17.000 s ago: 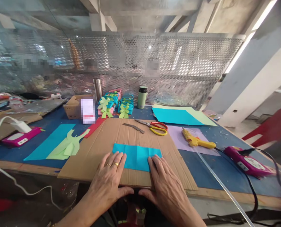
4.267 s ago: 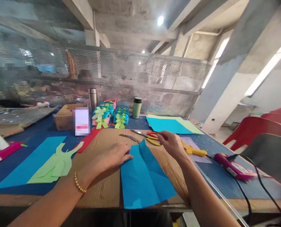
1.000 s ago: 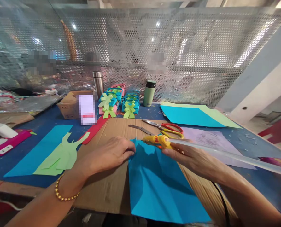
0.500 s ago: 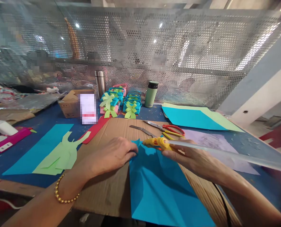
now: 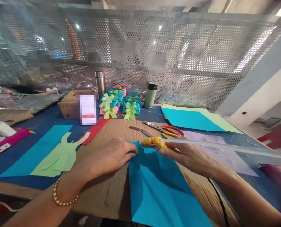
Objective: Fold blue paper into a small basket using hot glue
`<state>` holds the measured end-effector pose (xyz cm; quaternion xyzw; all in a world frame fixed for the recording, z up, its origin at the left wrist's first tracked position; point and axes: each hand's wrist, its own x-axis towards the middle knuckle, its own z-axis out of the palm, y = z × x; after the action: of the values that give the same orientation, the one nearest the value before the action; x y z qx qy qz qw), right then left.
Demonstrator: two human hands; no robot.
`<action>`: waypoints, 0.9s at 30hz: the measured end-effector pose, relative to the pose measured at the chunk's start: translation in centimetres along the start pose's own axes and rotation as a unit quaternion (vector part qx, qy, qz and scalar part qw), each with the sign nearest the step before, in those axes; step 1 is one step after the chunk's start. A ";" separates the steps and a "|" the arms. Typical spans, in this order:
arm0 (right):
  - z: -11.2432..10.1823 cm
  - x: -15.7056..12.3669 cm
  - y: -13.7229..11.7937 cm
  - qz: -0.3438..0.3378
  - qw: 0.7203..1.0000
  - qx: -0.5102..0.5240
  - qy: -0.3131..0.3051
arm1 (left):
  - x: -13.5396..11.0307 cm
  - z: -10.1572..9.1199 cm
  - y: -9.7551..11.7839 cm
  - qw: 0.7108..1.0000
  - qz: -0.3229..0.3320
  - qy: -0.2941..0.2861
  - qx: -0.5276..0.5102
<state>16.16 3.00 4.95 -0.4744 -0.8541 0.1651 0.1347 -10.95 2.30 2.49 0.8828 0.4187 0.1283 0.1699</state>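
In the head view a large blue paper sheet lies creased on the cardboard, its far edge partly hidden by my hands. My left hand is closed, fingers and thumb pinching the sheet's far left corner. A yellow hot glue gun is gripped in my right hand. A long translucent glue stick sticks out of its back. The gun's nozzle points left, right beside my left fingertips, at the paper's edge. Whether it touches the paper I cannot tell.
Beyond my hands lie scissors with red handles and a flat metal blade. Cut green paper pieces lie left. Small paper baskets, a steel flask and a green tumbler stand at the back. A black cord trails beneath my right arm.
The glue gun and my right hand have shifted slightly left toward my left fingers. My left hand keeps its pinch on the paper. The view has moved a little.
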 end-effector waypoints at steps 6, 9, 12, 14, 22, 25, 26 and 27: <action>0.4 0.0 0.9 0.020 0.999 0.017 -0.019 | 0.0 0.0 0.0 1.000 -0.007 -0.006 0.005; 0.5 0.1 1.1 0.018 0.999 0.022 -0.017 | -0.1 0.0 0.0 1.000 -0.007 -0.006 0.013; 0.5 0.1 1.0 0.019 0.999 0.030 -0.017 | -0.1 0.0 0.0 1.000 -0.006 -0.004 0.017; 0.5 0.0 1.0 0.013 0.999 0.039 -0.015 | 0.0 0.0 0.0 1.000 -0.005 -0.003 0.017; 0.4 -0.2 1.2 -0.006 0.999 0.046 -0.004 | 0.2 0.0 0.0 1.000 -0.006 -0.007 0.011; 0.6 0.1 1.1 -0.004 0.999 0.032 -0.002 | 0.1 0.0 0.1 1.000 -0.008 -0.009 0.016; 0.6 0.2 1.1 -0.005 1.000 0.028 -0.004 | 0.1 0.0 0.1 1.000 -0.007 -0.011 0.018; 0.7 0.3 1.1 -0.005 1.000 0.025 -0.005 | 0.1 0.0 0.1 1.000 -0.007 -0.012 0.019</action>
<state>16.58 3.72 3.93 -0.4656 -0.8530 0.1877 0.1431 -10.82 2.30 2.54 0.8845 0.4249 0.1089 0.1590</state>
